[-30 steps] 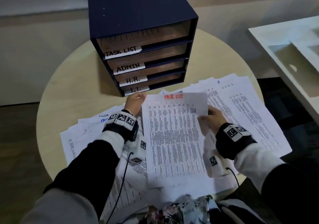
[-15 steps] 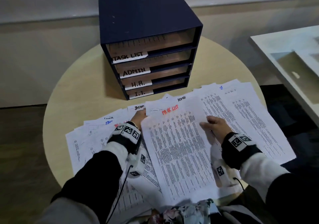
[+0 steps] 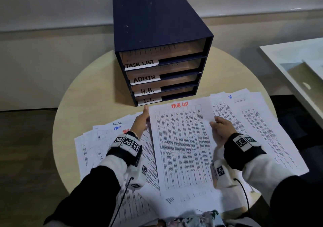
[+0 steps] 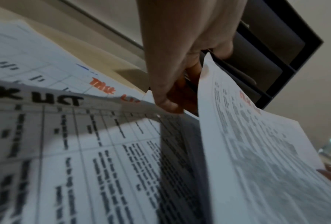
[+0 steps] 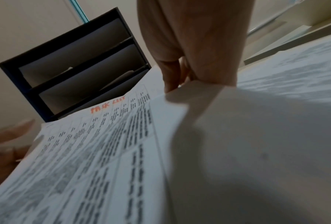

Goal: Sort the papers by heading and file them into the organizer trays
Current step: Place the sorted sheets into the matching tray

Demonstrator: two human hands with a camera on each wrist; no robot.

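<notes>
A sheet headed TASK LIST in red (image 3: 181,139) is held over the scattered papers, its top edge near the dark blue organizer (image 3: 157,34). My left hand (image 3: 140,122) grips the sheet's left edge (image 4: 205,72), thumb on top and fingers beneath. My right hand (image 3: 221,127) pinches its right edge (image 5: 180,89). The organizer has four trays labelled TASK LIST (image 3: 141,64), ADMIN, H.R. and I.T. from top to bottom. Printed sheets show in the top tray.
Several loose printed papers (image 3: 253,122) cover the near half of the round wooden table (image 3: 90,95). A white table (image 3: 297,60) stands at the right. A wall runs behind the organizer.
Both hands have carried the TASK LIST sheet forward, so its top edge now lies just before the organizer's bottom tray.
</notes>
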